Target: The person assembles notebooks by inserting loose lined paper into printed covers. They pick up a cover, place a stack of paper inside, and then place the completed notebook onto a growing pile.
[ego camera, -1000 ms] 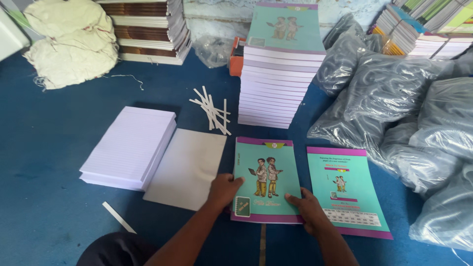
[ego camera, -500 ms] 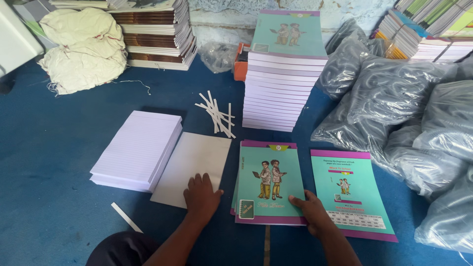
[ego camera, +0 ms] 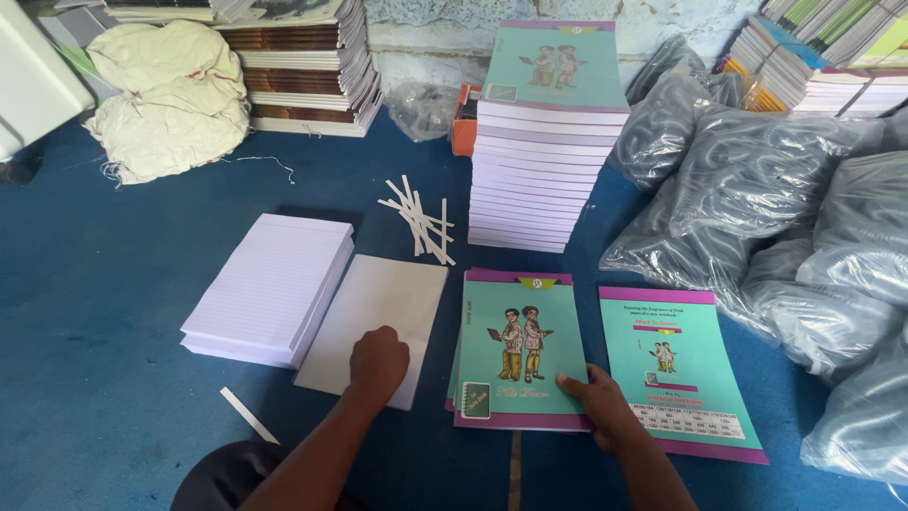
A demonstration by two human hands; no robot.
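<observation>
My left hand (ego camera: pixel 378 359) rests knuckles-up on a flat white sheet (ego camera: pixel 376 312) lying on the blue floor, fingers curled; I cannot tell if it grips the sheet. My right hand (ego camera: pixel 600 399) presses the lower right corner of a teal notebook with a purple border (ego camera: pixel 515 341), which lies on one or two more like it. A loose teal cover (ego camera: pixel 676 364) lies flat just right of that hand. A stack of ruled white paper (ego camera: pixel 271 284) sits left of the sheet.
A tall pile of teal notebooks (ego camera: pixel 549 142) stands behind, with several white paper strips (ego camera: pixel 418 220) beside it. Grey plastic-wrapped bundles (ego camera: pixel 785 218) fill the right side. White cloth sacks (ego camera: pixel 170 99) and book stacks (ego camera: pixel 303 66) lie at the back left. One strip (ego camera: pixel 249 414) lies near my left arm.
My left hand has left the teal notebook and moved left onto the white sheet. My right hand stays on the notebook's lower right corner.
</observation>
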